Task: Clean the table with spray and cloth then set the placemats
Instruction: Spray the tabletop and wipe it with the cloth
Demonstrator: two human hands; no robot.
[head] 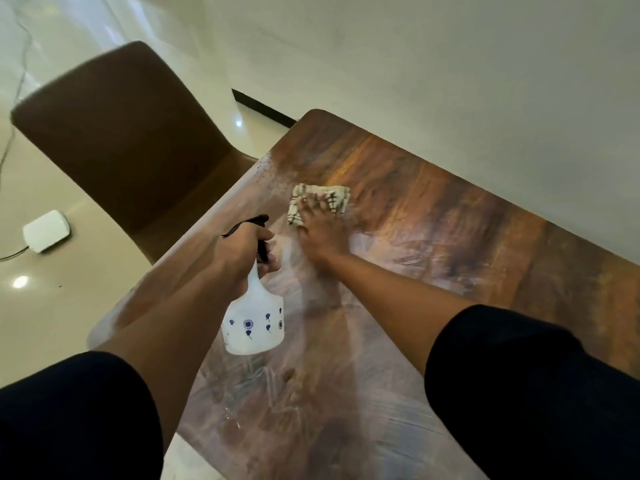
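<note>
A dark wooden table (433, 209) fills the right half of the view, its surface streaked with wet smears. My left hand (247, 245) grips the black trigger head of a white spray bottle (256, 323) with small blue marks, held just above the table's left side. My right hand (320, 226) lies flat with spread fingers on a folded cream cloth with dark checks (341, 195), pressing it onto the tabletop near the far left corner. Both forearms reach out from dark sleeves. No placemats are in view.
A brown chair (121, 140) stands at the table's left end. A white box with a cable (46, 230) lies on the glossy beige floor beyond it. A pale wall (450, 81) runs along the table's far edge.
</note>
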